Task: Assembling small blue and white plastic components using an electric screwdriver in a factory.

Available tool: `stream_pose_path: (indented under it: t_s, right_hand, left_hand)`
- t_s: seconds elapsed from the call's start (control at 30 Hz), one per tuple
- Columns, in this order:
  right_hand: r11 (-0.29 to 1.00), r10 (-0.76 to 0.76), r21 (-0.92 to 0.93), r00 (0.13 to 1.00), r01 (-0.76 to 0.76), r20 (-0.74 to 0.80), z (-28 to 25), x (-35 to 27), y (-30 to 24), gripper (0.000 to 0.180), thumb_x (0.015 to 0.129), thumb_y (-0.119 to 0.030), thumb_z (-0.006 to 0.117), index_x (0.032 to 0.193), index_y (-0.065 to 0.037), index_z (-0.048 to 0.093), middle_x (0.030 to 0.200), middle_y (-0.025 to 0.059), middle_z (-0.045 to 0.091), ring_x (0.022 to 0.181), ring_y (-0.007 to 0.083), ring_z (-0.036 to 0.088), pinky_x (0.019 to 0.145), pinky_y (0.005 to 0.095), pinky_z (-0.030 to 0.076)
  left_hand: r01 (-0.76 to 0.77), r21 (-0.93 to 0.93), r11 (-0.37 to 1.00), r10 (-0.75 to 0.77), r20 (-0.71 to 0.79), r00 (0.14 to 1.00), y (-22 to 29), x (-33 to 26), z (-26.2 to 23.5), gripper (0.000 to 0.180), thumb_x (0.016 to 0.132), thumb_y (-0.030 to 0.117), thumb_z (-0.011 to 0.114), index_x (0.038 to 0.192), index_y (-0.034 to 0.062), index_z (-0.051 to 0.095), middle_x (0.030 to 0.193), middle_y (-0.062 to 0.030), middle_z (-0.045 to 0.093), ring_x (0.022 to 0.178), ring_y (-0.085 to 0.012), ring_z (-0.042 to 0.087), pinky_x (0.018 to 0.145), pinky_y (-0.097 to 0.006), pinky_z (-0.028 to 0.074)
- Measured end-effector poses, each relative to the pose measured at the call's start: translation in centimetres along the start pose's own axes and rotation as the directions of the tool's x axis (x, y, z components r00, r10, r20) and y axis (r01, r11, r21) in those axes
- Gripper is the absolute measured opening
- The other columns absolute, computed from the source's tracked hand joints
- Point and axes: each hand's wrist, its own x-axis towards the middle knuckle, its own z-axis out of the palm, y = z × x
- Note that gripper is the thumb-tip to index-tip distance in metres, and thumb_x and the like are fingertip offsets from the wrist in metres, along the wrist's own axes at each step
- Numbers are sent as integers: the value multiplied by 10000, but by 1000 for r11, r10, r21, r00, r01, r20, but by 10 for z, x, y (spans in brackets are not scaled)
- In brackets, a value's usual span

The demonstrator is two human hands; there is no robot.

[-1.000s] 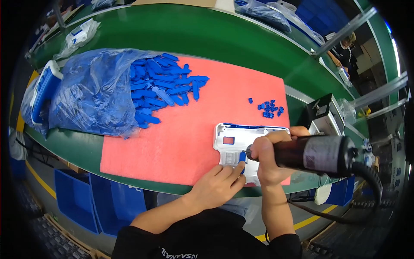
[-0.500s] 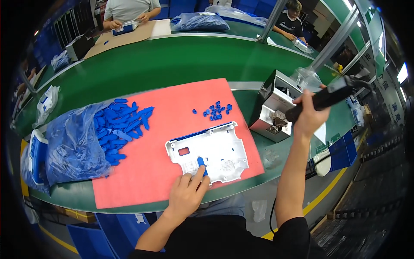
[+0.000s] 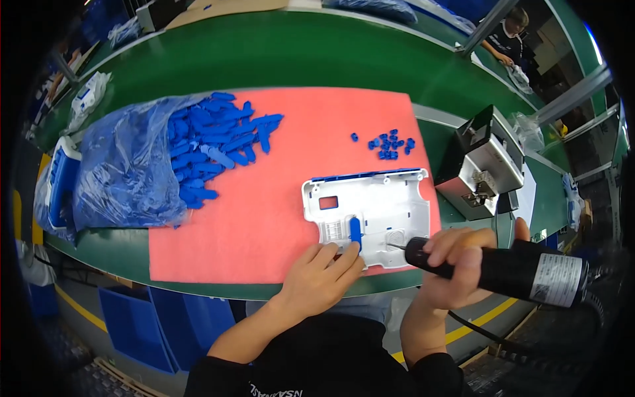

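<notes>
A white plastic housing shell (image 3: pixel 377 225) lies hollow side up on the pink foam mat (image 3: pixel 225 248). Inside it sits a slim blue plastic strip (image 3: pixel 356 229). My left hand (image 3: pixel 321 278) is at the shell's near edge, fingers stretched out and slightly apart, with a fingertip against the strip's near end; it grips nothing that I can see. My right hand (image 3: pixel 460 264) is closed around a black electric screwdriver (image 3: pixel 509 272), held nearly level. Its thin bit points left over the shell's right part; whether the tip touches anything I cannot tell.
A clear bag (image 3: pixel 126 165) spills many blue strips (image 3: pixel 215 135) at the left. Small blue parts (image 3: pixel 390 144) lie beyond the shell. To the right stands a metal-and-black screw feeder box (image 3: pixel 486 162). Behind runs a green conveyor belt (image 3: pixel 297 56); a co-worker (image 3: pixel 506 43) sits far right.
My right hand has brought the screwdriver from the feeder box down and toward me, its bit now over the shell. My left fingertip stays at the blue strip. The head view has shifted.
</notes>
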Motion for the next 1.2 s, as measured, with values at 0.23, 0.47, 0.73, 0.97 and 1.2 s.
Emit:
stream_pose_path:
  t_s: [0.23,0.47,0.73,0.97,1.2]
  right_hand:
    - [962,124,215,971,-168,203,11,-15,14,677,836,-145,635,1276,-10,138,660,59,546,578,161,570,649,305,499]
    - [971,65,202,952,-130,299,9,-20,27,520,841,-67,593,1185,-71,204,690,66,556,590,166,572,630,306,497]
    - [997,-75,23,876,73,476,0,-23,36,425,814,-17,566,1087,-72,245,652,74,552,526,162,552,545,287,489]
    - [977,24,207,991,-50,130,-6,15,39,624,835,2,547,1345,35,189,654,53,524,489,124,516,472,291,473]
    - [989,-105,-127,953,71,-286,-85,129,81,456,823,36,573,1227,30,361,665,62,532,486,126,500,511,271,440]
  left_hand:
    - [-12,-7,1000,12,-2,1000,-1,-3,2,197,754,166,608,917,55,606,1051,-91,588,833,-198,529,676,-294,434]
    - [2,-19,1000,-3,-8,1000,1,-5,1,189,751,157,598,909,54,612,1053,-93,591,838,-205,532,680,-299,436]
    - [-22,-34,999,23,22,1000,1,-3,3,192,751,138,595,919,49,620,1079,-100,594,826,-218,532,666,-309,440]
    - [-3,-12,1000,3,-28,1000,3,0,6,234,705,168,694,895,49,626,1041,-80,615,787,-216,520,627,-308,430]
    - [-22,-11,1000,21,-51,998,7,5,2,238,709,176,710,896,52,632,982,-53,612,768,-217,516,615,-310,422]
